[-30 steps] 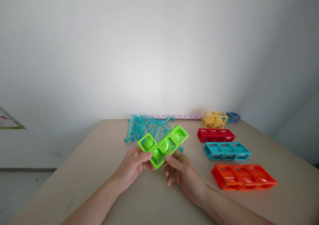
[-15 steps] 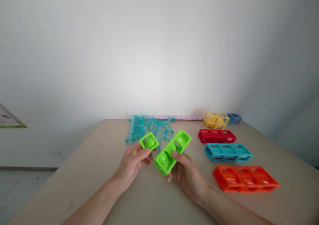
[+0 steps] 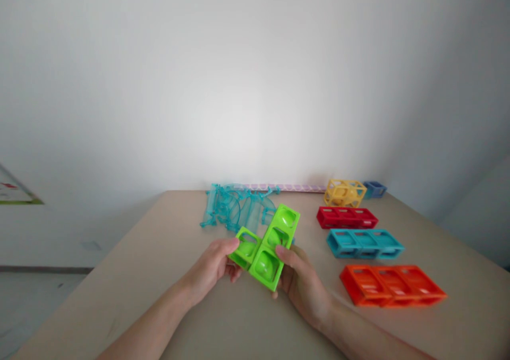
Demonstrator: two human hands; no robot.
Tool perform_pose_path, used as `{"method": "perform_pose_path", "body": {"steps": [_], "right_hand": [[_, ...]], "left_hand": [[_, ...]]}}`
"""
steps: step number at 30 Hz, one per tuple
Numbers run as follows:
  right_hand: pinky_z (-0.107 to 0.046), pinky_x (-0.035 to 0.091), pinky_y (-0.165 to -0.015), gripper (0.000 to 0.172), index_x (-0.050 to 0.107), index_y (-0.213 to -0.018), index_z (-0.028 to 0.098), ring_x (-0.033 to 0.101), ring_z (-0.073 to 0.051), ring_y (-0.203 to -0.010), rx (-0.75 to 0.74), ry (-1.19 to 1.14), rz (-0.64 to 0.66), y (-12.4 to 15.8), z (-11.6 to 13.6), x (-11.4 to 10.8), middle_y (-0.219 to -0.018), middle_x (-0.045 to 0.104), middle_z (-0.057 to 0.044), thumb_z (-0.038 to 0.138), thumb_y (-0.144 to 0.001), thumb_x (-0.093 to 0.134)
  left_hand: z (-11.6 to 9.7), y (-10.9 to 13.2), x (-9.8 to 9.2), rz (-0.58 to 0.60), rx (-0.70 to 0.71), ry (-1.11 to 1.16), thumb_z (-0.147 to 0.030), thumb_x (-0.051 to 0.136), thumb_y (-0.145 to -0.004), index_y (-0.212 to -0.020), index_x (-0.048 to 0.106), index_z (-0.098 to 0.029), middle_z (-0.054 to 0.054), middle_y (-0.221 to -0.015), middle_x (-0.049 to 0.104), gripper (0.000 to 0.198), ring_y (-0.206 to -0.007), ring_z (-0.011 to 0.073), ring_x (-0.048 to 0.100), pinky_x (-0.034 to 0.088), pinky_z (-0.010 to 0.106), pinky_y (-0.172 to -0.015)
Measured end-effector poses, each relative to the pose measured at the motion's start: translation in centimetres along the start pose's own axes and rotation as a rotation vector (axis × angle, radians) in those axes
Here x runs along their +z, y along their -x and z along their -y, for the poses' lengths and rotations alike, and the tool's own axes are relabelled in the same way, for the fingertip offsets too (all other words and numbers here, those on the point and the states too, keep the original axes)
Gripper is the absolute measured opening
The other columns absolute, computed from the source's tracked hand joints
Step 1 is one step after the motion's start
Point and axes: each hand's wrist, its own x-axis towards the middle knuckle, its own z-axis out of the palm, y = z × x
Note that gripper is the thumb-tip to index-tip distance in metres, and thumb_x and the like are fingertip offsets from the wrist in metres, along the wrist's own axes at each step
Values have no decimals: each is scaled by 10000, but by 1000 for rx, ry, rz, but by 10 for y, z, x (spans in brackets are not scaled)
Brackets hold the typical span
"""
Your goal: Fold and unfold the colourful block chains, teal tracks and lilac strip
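My left hand (image 3: 217, 262) is closed on a single green block (image 3: 244, 249), an open-sided cube with a rounded hollow in it. In my right hand (image 3: 300, 275) is a row of three joined green blocks (image 3: 275, 243), tilted up toward the right, with the thumb on its edge. The single block's side lies against the lower-left side of the row, making an L shape. Whether the two are clipped together or only touching, I cannot tell. Both are held above the table, and fingers of both hands are partly hidden behind the blocks.
Clear teal track pieces (image 3: 227, 206) lie in a pile at the back. Along the right stand an orange row of blocks (image 3: 392, 285), a blue row (image 3: 364, 244), a red row (image 3: 346, 218), yellow blocks (image 3: 345, 193) and dark blue blocks (image 3: 374, 189). A patterned strip (image 3: 287, 188) runs along the wall.
The single green block has moved right and down against the row of three, closing the gap between them. The row has turned steeper and shifted slightly left.
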Motion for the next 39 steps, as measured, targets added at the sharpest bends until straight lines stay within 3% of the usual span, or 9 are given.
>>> {"method": "perform_pose_path", "body": {"steps": [6,10,14,18,23,29,35,39], "right_hand": [[-199,486,-401,356,617,-978,144,586,-136,-554,34,-11,-18,0,4,2,-761,664,-62,459,-812,614],[-206,509,-415,392,619,-996,155,600,-140,-552,77,-31,21,1,7,5,-744,665,-57,506,-823,583],[-217,535,-424,376,611,-977,143,597,-135,-537,94,-23,54,2,5,4,-705,640,-45,491,-842,568],[-215,524,-382,380,595,-938,144,546,-107,-478,72,56,-72,0,1,2,-660,586,-3,494,-795,642],[-245,534,-396,435,575,-928,149,540,-109,-473,-11,212,-148,-1,-3,0,-653,573,6,520,-740,701],[-242,500,-392,484,560,-909,152,569,-128,-458,-87,368,-123,1,-1,3,-659,615,-16,568,-709,704],[-233,458,-388,460,570,-908,146,544,-119,-453,-100,417,-156,-1,0,-1,-657,610,-17,567,-748,664],[-224,441,-403,422,572,-935,155,545,-120,-497,-140,421,-128,1,2,-1,-694,605,-14,535,-772,657]], "left_hand": [[-3,3,-2,119,121,55,-314,662,-738,-951,646,-144,74,-821,651,274,-655,159,589,459,266,-568],[-6,6,2,56,212,49,-130,735,-641,-1048,615,-186,55,-885,649,428,-693,164,598,479,274,-599],[-8,7,4,-20,269,-207,-97,712,-674,-1091,585,-208,30,-873,643,450,-709,156,588,462,257,-631],[-5,5,2,-126,411,-591,-32,603,-709,-1030,608,-194,22,-880,646,359,-803,164,590,429,242,-730],[1,2,-1,-118,403,-745,18,521,-673,-1045,588,-188,16,-847,644,430,-769,168,588,420,243,-705],[4,3,0,-92,330,-616,-20,553,-703,-1171,552,-187,55,-943,652,498,-835,197,604,441,274,-745],[0,8,1,84,148,-345,-28,547,-655,-1329,412,-233,30,-920,599,718,-672,142,563,444,255,-581],[-4,8,0,129,84,-208,-45,579,-622,-1387,363,-237,22,-894,590,818,-624,124,545,448,257,-546]]}}
